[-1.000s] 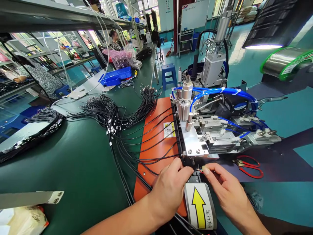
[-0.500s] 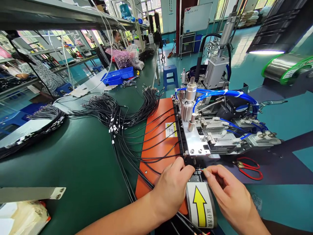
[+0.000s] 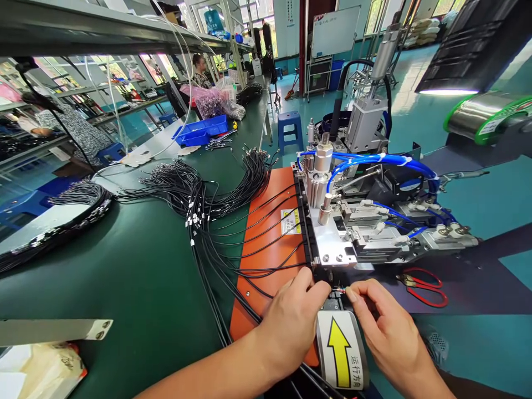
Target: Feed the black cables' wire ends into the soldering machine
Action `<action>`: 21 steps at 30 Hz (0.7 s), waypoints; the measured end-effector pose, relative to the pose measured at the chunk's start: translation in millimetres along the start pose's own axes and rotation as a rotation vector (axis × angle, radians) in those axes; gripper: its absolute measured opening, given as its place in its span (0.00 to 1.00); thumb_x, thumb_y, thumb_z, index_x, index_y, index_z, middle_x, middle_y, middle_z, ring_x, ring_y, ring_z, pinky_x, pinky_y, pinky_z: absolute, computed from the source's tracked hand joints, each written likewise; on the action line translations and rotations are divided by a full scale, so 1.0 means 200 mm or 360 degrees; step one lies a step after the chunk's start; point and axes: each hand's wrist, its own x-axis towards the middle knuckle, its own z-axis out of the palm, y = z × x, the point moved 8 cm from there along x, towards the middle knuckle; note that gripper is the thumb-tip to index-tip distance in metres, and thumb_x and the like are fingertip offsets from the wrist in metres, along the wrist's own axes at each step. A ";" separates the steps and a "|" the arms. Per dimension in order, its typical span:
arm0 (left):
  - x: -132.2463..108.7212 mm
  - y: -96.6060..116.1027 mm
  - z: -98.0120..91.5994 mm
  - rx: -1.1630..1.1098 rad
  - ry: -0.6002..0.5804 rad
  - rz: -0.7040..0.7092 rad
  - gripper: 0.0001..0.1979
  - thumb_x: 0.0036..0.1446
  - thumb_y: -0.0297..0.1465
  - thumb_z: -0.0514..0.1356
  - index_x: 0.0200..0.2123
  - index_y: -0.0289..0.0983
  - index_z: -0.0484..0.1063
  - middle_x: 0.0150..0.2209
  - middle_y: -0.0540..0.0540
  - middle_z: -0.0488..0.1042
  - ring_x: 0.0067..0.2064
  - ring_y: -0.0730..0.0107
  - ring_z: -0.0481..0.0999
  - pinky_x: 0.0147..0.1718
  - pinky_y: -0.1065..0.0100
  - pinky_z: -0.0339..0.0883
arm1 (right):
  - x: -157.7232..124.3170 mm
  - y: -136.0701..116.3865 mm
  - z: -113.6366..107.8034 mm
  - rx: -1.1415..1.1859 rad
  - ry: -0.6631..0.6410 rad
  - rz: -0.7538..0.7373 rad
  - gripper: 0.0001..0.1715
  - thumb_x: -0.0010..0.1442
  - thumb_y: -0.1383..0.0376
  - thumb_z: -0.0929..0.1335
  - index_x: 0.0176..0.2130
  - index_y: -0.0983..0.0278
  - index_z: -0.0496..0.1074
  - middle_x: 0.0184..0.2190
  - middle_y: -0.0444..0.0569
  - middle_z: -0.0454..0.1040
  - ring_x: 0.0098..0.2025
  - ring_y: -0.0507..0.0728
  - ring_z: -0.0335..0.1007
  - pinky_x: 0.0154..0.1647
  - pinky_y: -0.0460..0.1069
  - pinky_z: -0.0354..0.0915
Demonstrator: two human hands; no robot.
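Observation:
At the near end of the machine [image 3: 336, 244], my left hand [image 3: 291, 321] is closed on a black cable, most of it hidden under the fingers. Thin coloured wires [image 3: 341, 290] stick out of the cable's end, over a small dark fixture [image 3: 332, 302]. Opposite, my right hand [image 3: 390, 327] pinches the tips of these wires between thumb and forefinger. Several more black cables [image 3: 266, 221] run across the orange plate [image 3: 260, 249] into the machine's edge. Below the fixture is a curved cover [image 3: 324, 354] with a yellow arrow.
Red-handled cutters [image 3: 428, 285] lie right of my right hand. A solder spool [image 3: 477, 116] hangs at the upper right. Cable bundles [image 3: 183, 183] cover part of the green table [image 3: 137, 277], with a blue tray [image 3: 203, 130] farther back. Other people sit at the left.

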 end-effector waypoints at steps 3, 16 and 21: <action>0.00 0.00 0.00 -0.0031 0.0009 -0.0004 0.10 0.61 0.19 0.55 0.41 0.38 0.73 0.37 0.46 0.67 0.35 0.66 0.71 0.34 0.68 0.71 | 0.00 0.02 0.00 0.0004 -0.0056 0.0056 0.16 0.71 0.50 0.62 0.39 0.56 0.71 0.33 0.43 0.73 0.34 0.55 0.71 0.36 0.49 0.66; -0.01 0.00 0.00 -0.0099 0.0005 0.0057 0.08 0.64 0.21 0.56 0.41 0.37 0.72 0.39 0.46 0.67 0.38 0.66 0.72 0.37 0.67 0.71 | 0.01 -0.07 -0.03 -0.0003 0.0004 -0.0196 0.12 0.70 0.55 0.65 0.50 0.54 0.74 0.41 0.45 0.75 0.44 0.56 0.73 0.46 0.50 0.67; -0.01 -0.01 0.01 -0.0077 0.0016 0.0056 0.08 0.64 0.21 0.55 0.40 0.38 0.71 0.39 0.47 0.67 0.37 0.66 0.71 0.36 0.67 0.70 | 0.02 -0.05 -0.05 -0.0028 0.0040 -0.0210 0.10 0.69 0.55 0.67 0.46 0.54 0.75 0.39 0.45 0.75 0.42 0.57 0.73 0.45 0.51 0.67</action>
